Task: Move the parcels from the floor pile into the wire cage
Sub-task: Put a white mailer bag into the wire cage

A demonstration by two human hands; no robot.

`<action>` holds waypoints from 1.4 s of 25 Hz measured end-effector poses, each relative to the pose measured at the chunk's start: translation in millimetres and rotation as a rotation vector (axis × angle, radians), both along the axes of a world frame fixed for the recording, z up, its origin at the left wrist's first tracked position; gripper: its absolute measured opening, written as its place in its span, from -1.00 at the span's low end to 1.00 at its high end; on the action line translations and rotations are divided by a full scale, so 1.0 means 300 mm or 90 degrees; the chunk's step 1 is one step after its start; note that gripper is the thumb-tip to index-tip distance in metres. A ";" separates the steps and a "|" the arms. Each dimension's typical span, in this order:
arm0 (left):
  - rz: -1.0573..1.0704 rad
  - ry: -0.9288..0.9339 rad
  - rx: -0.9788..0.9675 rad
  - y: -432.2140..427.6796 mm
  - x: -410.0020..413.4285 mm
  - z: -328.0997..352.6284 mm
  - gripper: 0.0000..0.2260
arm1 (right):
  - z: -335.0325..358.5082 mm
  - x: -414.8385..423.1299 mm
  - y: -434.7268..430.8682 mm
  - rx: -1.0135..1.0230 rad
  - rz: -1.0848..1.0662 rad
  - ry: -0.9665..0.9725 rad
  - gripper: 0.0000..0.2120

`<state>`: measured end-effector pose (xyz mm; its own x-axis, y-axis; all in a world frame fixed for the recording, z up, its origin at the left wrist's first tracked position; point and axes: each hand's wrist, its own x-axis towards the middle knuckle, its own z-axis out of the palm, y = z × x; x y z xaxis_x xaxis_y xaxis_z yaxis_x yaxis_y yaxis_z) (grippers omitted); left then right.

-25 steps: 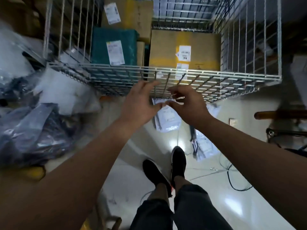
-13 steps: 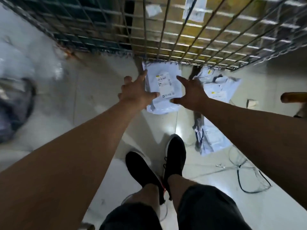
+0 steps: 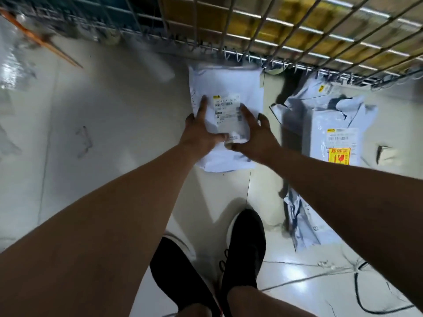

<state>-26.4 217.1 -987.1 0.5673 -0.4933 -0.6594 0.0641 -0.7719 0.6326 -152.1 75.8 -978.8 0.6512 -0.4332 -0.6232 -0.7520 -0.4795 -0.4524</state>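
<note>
While cardboard boxes [image 3: 286,35] already sat behind the mesh of the wire cage [image 3: 231,26], there was plenty left on the floor [image 3: 114,115]! The left hand [image 3: 199,136] and right hand [image 3: 256,138] lay on a white parcel [image 3: 229,83] lying flat just in front of the cage's base, fingers [image 3: 202,104] spread across its label, touching but not yet lifting. A grey parcel [image 3: 338,124] waited just to its right, and a second grey parcel [image 3: 304,227] lay nearer the shoes [image 3: 242,245]. My read: some loaded, at least three to go, this pick-up barely begun.
</note>
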 end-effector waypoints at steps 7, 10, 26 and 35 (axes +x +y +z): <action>-0.036 -0.012 0.051 0.281 -0.181 0.056 0.07 | 0.069 -0.176 0.255 0.025 -0.003 0.054 0.01; -0.050 -0.056 0.057 0.343 -0.223 0.058 0.08 | 0.065 -0.176 0.308 0.013 -0.009 0.054 0.00; 0.060 -0.035 0.009 0.507 -0.155 1.325 0.04 | 1.292 -0.101 0.501 0.069 -0.055 -0.048 -0.14; 0.077 -0.065 -0.013 0.592 -0.080 2.144 -0.04 | 2.084 -0.013 0.548 0.048 0.015 -0.055 -0.12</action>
